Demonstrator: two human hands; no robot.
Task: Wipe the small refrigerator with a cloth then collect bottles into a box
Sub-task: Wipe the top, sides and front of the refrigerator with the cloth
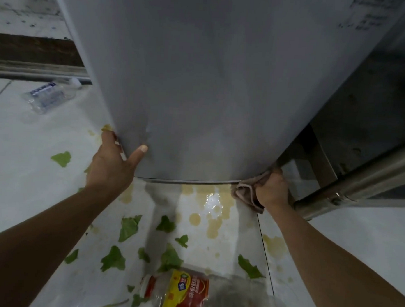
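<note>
A clear water bottle [50,95] lies on the white floor [20,167] at far left. The left hand [113,161] grips the lower left corner of the grey refrigerator [200,82], thumb spread across its front. Leaf scraps [128,227] and yellowish spills [213,224] cover the floor below, beside a large labelled bottle [189,296]. The right hand [271,188] clutches a pinkish cloth [247,191] against the refrigerator's lower right corner.

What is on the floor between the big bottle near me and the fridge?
In the head view: green leaf scraps and yellowish spill stains on the white floor.
</note>
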